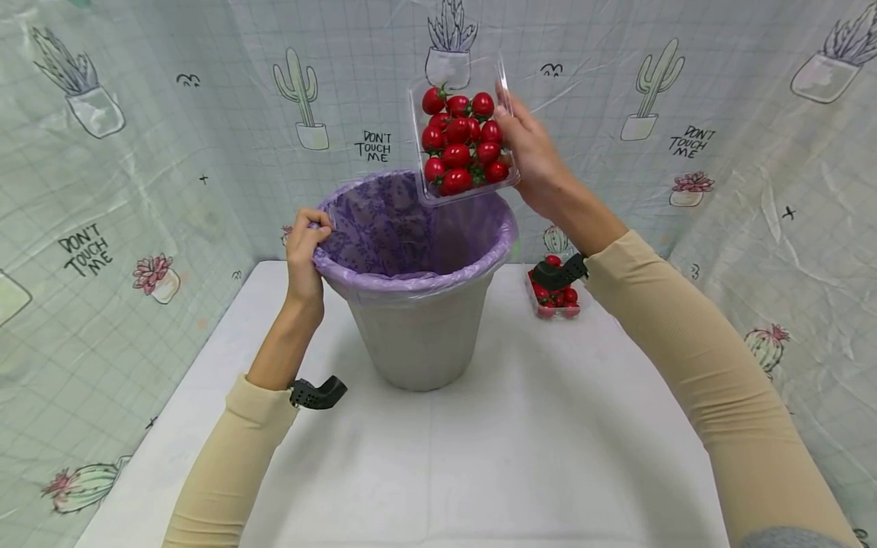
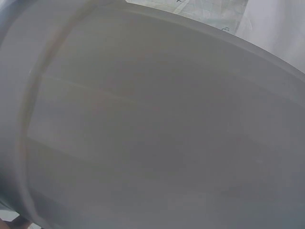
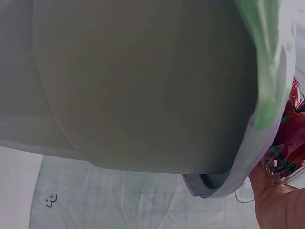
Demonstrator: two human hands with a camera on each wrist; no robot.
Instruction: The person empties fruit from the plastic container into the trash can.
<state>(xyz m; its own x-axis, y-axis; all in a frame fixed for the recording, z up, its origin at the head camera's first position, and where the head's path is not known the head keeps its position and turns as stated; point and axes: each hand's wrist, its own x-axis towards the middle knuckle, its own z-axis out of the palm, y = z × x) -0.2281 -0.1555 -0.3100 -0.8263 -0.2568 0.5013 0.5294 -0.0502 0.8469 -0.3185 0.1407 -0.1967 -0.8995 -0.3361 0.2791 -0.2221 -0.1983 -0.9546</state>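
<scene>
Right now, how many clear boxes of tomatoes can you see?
2. One box is in the right grip over the bin; the other box sits on the table, right of the bin, partly behind the black wrist device. Any deep inside the bin would be hidden.

Cactus-print sheeting (image 1: 582, 137) hangs behind and beside a white tabletop (image 1: 479, 472).

The patterned sheet (image 1: 226, 114) reads "DON'T TOUCH ME" three times in dark capitals, each stacked over three lines: the left lettering (image 1: 85, 250) on the left side, the middle lettering (image 1: 373, 146) at the far side, above the bin's rim, and the right lettering (image 1: 692, 142) at the far right. It also bears a plus sign (image 1: 202, 180) toward the left and an x mark (image 1: 788, 213) on the right.
</scene>
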